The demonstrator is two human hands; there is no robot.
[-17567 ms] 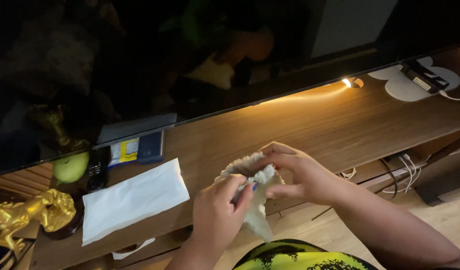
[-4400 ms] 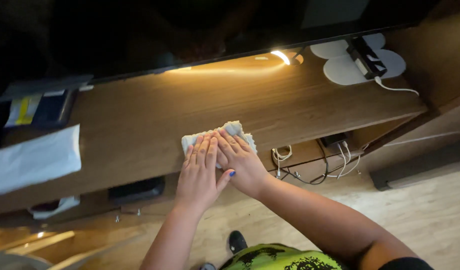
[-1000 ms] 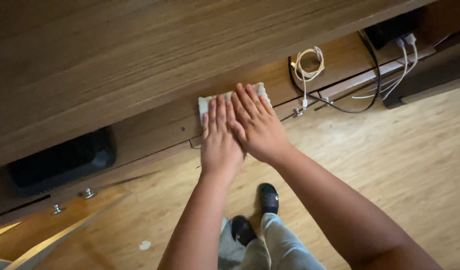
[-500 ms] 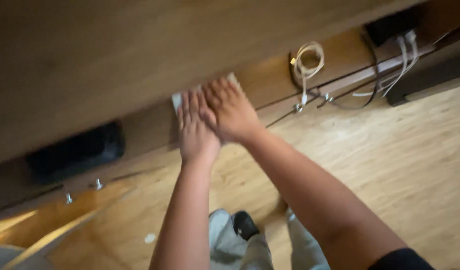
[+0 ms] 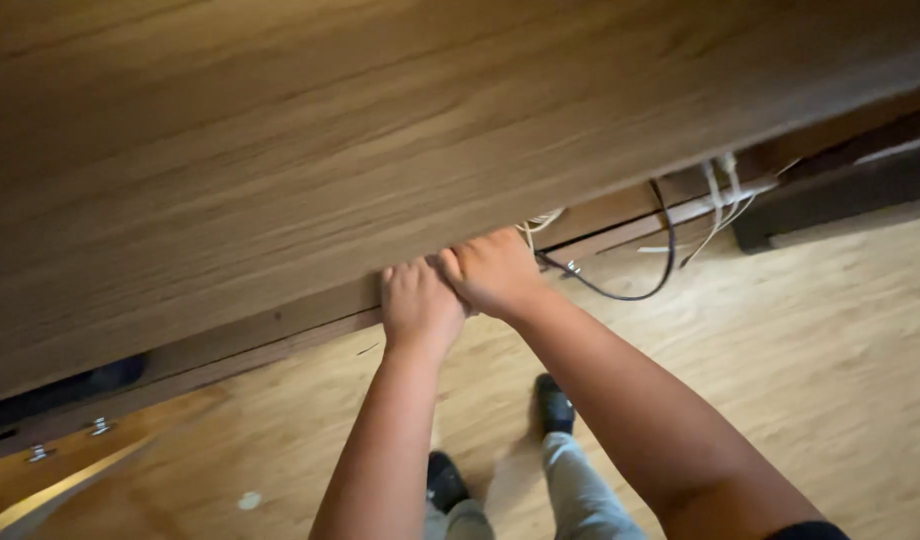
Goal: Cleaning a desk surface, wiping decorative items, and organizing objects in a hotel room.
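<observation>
Wooden shelf (image 5: 280, 150) overhangs — both hands' (image 5: 458, 290) fingers hidden beneath; grip unclear.

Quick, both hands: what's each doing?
Left hand: fingers hidden under the wooden top; grip cannot be told.
Right hand: same, fingers hidden; cannot be told.

- Probably a home living room: a long wooden media cabinet (image 5: 280, 150) on a wood-plank floor (image 5: 830, 350).
- Loose cables (image 5: 620, 290) trail beneath the cabinet.
</observation>
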